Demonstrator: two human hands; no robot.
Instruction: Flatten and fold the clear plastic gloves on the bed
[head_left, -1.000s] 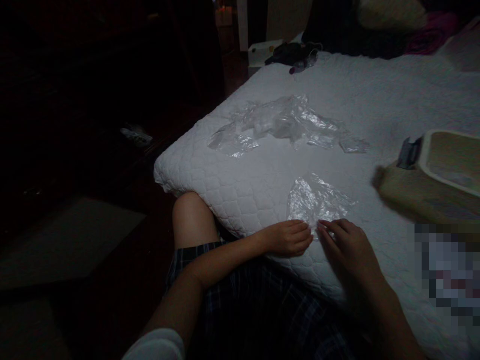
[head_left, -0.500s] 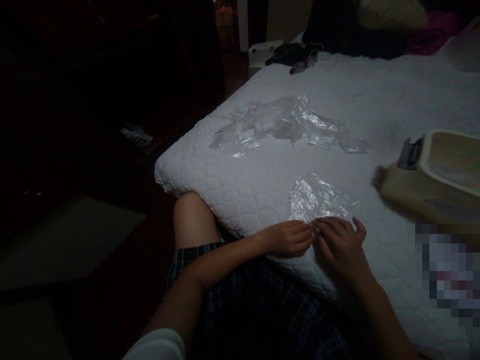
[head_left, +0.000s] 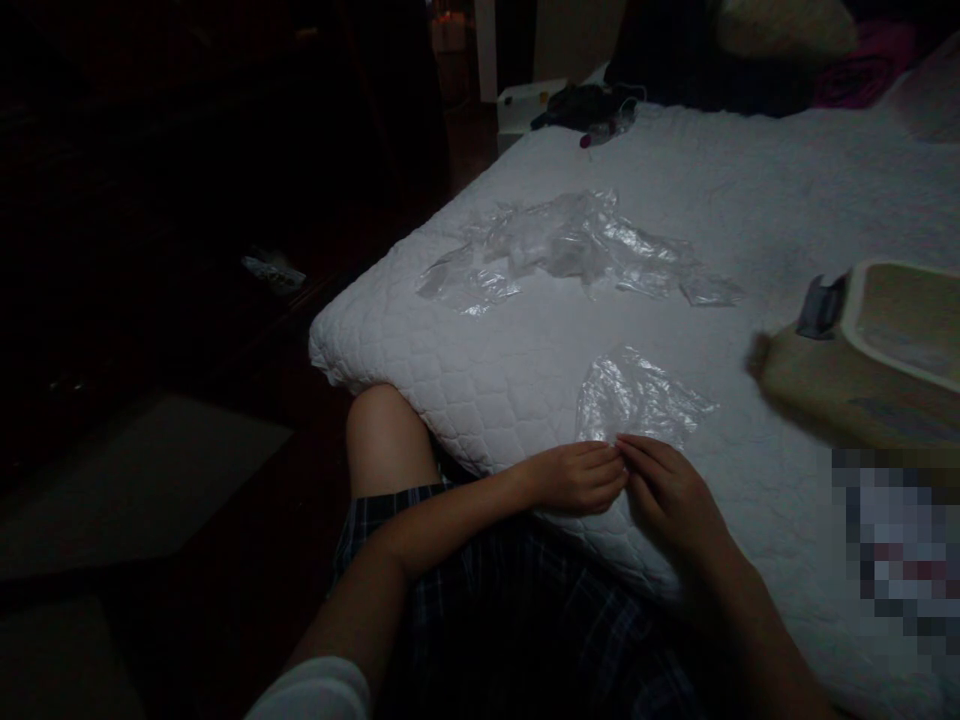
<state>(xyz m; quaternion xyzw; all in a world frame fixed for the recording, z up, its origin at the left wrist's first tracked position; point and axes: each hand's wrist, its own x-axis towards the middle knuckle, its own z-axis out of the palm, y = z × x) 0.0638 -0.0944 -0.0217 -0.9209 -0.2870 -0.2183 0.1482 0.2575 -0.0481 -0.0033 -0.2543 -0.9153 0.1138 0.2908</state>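
A crinkled clear plastic bag (head_left: 637, 395) lies on the white quilted bed, its near edge at my fingertips. My left hand (head_left: 581, 477) is closed, its fingers bent and pinching that edge. Touching it from the right, my right hand (head_left: 671, 490) has its fingers drawn together, with the tips on the same edge of the bag. The fingers cover the part of the plastic between them. Farther back on the bed, more crumpled clear plastic bags (head_left: 570, 245) are spread in a loose row.
The white quilted bed (head_left: 495, 370) fills the middle and right. A beige plastic bin (head_left: 810, 385) with a grey handle lies at the right, near a pixelated patch. Dark cloth (head_left: 577, 105) and a bottle lie at the far edge. The floor on the left is dark.
My right hand's fingers have closed together and its fingertips have shifted slightly left, against my left hand. My left hand has stayed in place. The bag's surface looks a little more spread.
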